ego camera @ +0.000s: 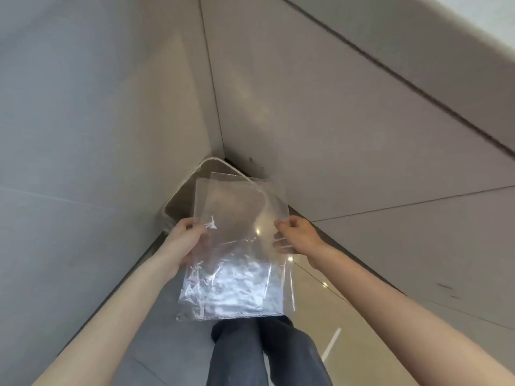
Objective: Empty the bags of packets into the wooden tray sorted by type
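Observation:
I hold clear, flat plastic bags (239, 246) in front of me with both hands, and no packets show inside them. My left hand (188, 238) grips their left edge. My right hand (295, 235) pinches the right edge. The bags hang over a bin with a white rim (211, 162) that stands in the corner of two walls. The lower part of the bags is crumpled and shiny. No wooden tray or packets are in view.
Grey wall panels (83, 135) close in on the left and light panels (334, 121) on the right, meeting at the corner behind the bin. My legs in dark trousers (264, 355) stand on a tiled floor (320, 296) below the bags.

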Demonstrator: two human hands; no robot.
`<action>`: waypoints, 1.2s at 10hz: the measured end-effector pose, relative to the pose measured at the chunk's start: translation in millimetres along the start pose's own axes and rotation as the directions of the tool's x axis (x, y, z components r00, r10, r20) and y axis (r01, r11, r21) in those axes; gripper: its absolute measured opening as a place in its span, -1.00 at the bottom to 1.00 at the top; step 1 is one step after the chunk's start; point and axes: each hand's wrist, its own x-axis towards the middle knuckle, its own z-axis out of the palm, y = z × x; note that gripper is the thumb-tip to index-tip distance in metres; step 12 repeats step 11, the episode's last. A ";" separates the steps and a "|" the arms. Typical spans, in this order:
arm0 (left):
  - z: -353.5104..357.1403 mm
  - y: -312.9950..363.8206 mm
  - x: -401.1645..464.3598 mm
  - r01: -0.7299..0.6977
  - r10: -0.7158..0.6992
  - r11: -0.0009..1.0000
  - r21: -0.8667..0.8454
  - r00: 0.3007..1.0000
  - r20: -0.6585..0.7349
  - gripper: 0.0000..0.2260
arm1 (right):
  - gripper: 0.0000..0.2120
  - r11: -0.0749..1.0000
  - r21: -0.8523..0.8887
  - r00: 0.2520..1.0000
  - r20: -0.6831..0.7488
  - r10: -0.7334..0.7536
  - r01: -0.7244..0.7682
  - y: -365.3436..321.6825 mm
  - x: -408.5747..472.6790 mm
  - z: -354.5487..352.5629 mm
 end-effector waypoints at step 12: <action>-0.9 17.4 48.2 -0.145 0.245 0.629 0.764 0.969 -0.018 -0.49 | -0.49 0.824 -0.561 0.994 0.104 -0.025 0.079 -12.4 55.7 41.8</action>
